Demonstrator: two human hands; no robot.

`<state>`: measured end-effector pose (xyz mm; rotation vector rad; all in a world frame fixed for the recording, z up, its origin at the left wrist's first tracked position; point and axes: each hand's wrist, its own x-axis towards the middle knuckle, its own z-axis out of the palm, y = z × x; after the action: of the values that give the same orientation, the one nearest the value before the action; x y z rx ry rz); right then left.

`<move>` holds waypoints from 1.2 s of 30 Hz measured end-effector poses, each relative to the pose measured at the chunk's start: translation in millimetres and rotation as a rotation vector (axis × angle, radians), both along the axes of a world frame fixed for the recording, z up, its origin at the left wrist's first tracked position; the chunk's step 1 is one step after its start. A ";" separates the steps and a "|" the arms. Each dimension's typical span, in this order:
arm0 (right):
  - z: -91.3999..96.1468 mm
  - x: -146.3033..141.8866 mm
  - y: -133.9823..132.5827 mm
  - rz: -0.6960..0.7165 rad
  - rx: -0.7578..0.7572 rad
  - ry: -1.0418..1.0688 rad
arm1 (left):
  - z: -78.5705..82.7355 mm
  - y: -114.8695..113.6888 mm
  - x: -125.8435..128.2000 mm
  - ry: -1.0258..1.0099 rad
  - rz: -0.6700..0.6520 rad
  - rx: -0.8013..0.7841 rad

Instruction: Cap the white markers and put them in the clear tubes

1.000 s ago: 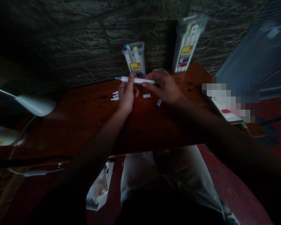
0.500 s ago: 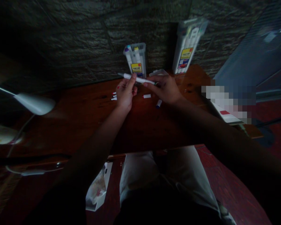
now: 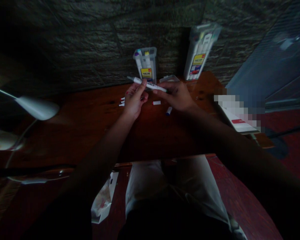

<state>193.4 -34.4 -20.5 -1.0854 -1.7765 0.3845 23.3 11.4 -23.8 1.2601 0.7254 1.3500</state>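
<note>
Between my two hands a white marker [image 3: 152, 85] lies slantwise above the table, its grey end up to the left. My left hand [image 3: 135, 99] pinches it near the middle with thumb and fingers. At its lower right end my right hand [image 3: 178, 95] is closed round it, hiding the tip. A white cap with a red end [image 3: 156, 103] rests on the table below the marker. Closer to me lies a white cap with a dark blue end [image 3: 169, 111]. Several white pieces, one red-tipped [image 3: 121, 102], show just left of my left hand.
A clear case of markers [image 3: 146, 65] stands by the stone wall, beside a clear lid [image 3: 169, 78]. Further right is a taller full marker case [image 3: 198, 53]. A white lamp [image 3: 37, 108] is at left. An open white box [image 3: 105, 201] sits below the table [image 3: 90, 123].
The marker has turned slightly about its length, so dark print now shows on its barrel. Both hands keep their hold, and the view has shifted a little.
</note>
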 end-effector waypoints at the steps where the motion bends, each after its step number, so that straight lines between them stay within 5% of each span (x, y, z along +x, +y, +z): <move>1: -0.3 -1.1 -0.6 0.009 -0.012 -0.008 | -1.9 0.4 0.6 0.019 -0.005 0.033; 10: 3.1 -10.9 -9.8 0.060 0.023 -0.060 | -14.2 -5.9 10.3 0.118 -0.020 0.244; 20: 5.3 -11.7 -8.3 -0.017 -0.037 -0.011 | -13.1 7.0 4.4 0.120 0.114 0.103; 25: 5.3 -8.3 -3.2 -0.085 -0.006 0.055 | -18.8 14.6 1.0 0.142 0.151 0.164; 36: 7.4 -3.5 -0.5 -0.059 -0.058 0.072 | -16.2 -14.5 11.8 0.283 0.042 0.395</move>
<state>189.9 -34.9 -13.2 -1.1485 -1.6747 0.4364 35.1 -3.1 -40.0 1.7850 0.7007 1.4086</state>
